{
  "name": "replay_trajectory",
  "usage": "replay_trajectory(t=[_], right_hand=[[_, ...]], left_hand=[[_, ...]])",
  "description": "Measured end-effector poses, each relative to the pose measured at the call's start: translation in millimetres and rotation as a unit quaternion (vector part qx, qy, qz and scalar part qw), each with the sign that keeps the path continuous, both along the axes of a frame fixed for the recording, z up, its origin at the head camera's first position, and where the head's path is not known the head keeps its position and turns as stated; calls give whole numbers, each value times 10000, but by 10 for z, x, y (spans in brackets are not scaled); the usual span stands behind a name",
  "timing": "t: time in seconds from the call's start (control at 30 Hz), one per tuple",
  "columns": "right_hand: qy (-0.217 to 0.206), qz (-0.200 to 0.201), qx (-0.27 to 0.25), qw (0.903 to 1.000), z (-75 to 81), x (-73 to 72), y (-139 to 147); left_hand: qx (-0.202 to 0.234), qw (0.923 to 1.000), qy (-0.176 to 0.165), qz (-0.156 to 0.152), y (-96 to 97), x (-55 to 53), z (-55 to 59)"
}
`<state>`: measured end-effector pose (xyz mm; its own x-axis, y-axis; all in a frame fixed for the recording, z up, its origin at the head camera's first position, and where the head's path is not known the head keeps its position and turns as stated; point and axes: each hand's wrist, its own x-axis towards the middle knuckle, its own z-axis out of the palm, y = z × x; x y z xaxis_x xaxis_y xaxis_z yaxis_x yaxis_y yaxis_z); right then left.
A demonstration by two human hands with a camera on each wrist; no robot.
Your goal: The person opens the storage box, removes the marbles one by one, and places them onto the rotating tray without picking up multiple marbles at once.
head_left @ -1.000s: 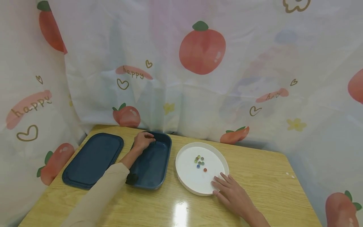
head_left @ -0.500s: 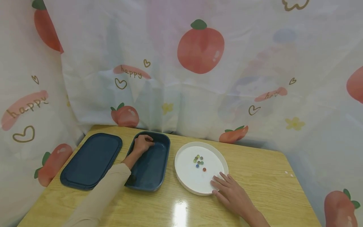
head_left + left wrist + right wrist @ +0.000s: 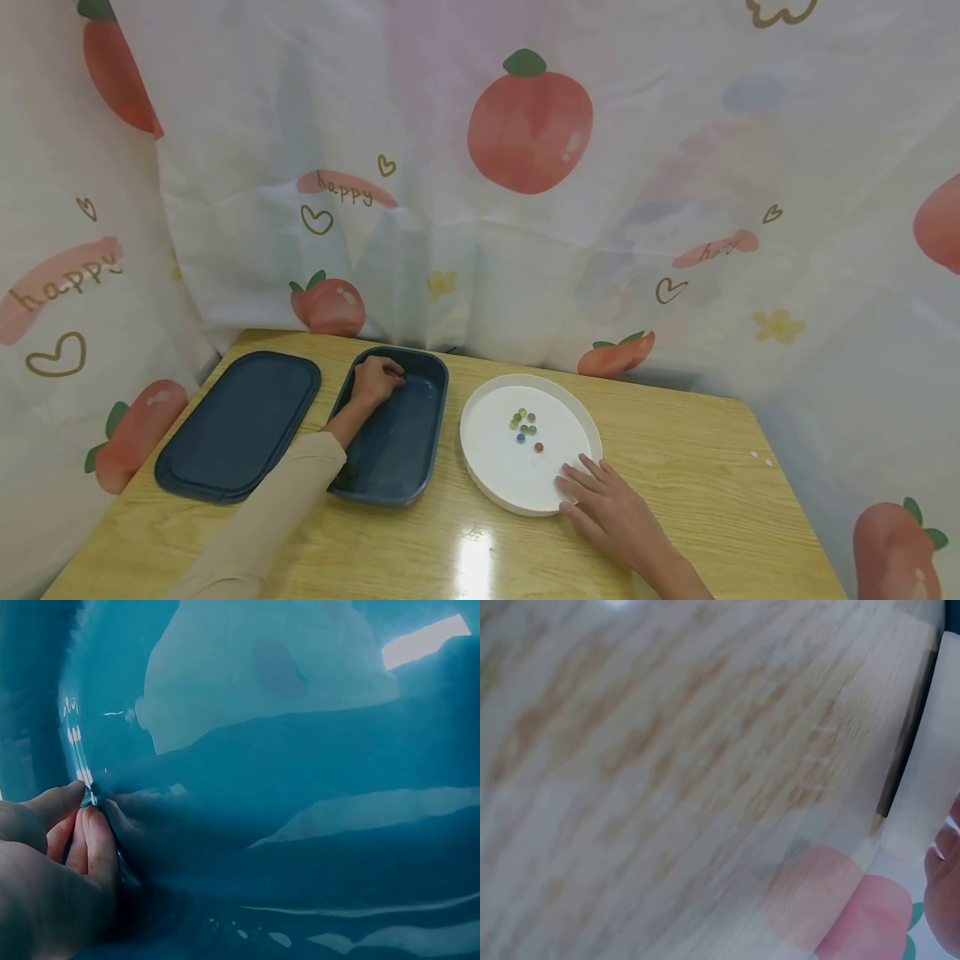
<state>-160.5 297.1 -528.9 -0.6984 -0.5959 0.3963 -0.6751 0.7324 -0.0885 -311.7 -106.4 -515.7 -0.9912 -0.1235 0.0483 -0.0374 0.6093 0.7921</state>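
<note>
My left hand (image 3: 377, 380) reaches into the deep dark blue tray (image 3: 401, 467), at its far end. There the thumb and fingertips pinch together low by the wall; a small glassy marble (image 3: 90, 798) shows as a glint between them, mostly hidden. My right hand (image 3: 611, 510) lies over the near right rim of the round white plate (image 3: 498, 492), fingers spread and relaxed. Several glass marbles sit loosely grouped on the plate, among them a blue marble (image 3: 521, 438) and a red-orange marble (image 3: 538, 447). The right wrist view catches only fingers (image 3: 945, 892) beside the plate's side.
A flat dark blue lid (image 3: 240, 425) lies left of the tray, partly behind the left sleeve (image 3: 273, 517). All stand on a light wooden table (image 3: 690, 450). A white curtain (image 3: 442, 125) printed with fruit hangs behind the table and along its sides.
The left fingertips have dipped slightly and closed together at the tray's far end, covering the small dark thing seen beneath them earlier. The right hand and the marbles on the plate stay put.
</note>
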Motion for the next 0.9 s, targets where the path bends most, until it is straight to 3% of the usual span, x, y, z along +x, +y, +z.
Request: replay_trajectory(t=[0.3, 0.5, 0.73, 0.9], right_hand=[[-65, -33, 18, 10000, -4, -5, 2], [-72, -43, 63, 9999, -10, -5, 5], [-64, -66, 100, 9999, -16, -6, 3], [-39, -26, 37, 10000, -20, -11, 5]], left_hand=[[-51, 9999, 161, 6, -20, 8, 38], [493, 9985, 218, -9, -45, 34, 133], [1159, 9932, -73, -38, -65, 36, 287], [1377, 9902, -72, -200, -21, 39, 424]])
